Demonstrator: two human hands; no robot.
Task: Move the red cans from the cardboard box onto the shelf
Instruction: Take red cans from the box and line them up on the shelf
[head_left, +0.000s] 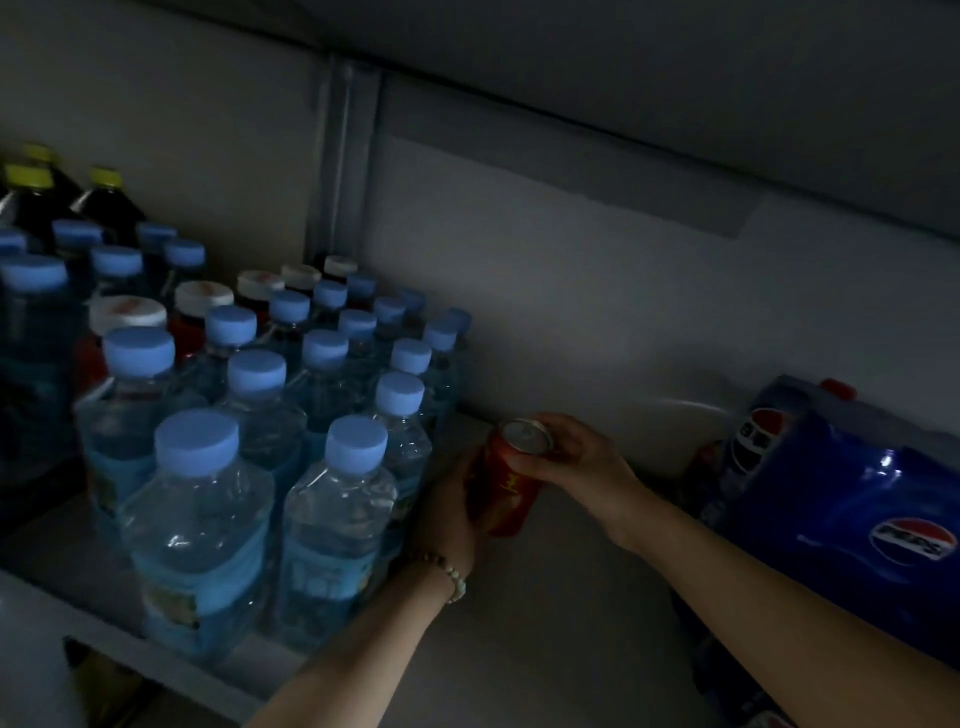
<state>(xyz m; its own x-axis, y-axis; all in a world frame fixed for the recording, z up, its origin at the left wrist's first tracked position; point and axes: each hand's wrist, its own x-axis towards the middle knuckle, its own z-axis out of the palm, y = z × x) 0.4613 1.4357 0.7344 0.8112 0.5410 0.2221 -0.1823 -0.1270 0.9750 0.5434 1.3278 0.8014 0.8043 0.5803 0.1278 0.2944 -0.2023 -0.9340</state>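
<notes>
A red can (511, 480) with a silver top stands nearly upright, slightly tilted, on or just above the grey shelf (545, 623); whether it touches the shelf I cannot tell. My left hand (457, 514), with a bead bracelet at the wrist, wraps the can's lower left side. My right hand (566, 457) grips its top rim from the right. The cardboard box is out of view.
A shrink-wrapped pack of blue-capped water bottles (270, 457) stands just left of the can. Dark yellow-capped bottles (98, 202) stand at the back left. A blue Pepsi pack (852, 504) lies at the right. The shelf's back wall (597, 312) is close behind.
</notes>
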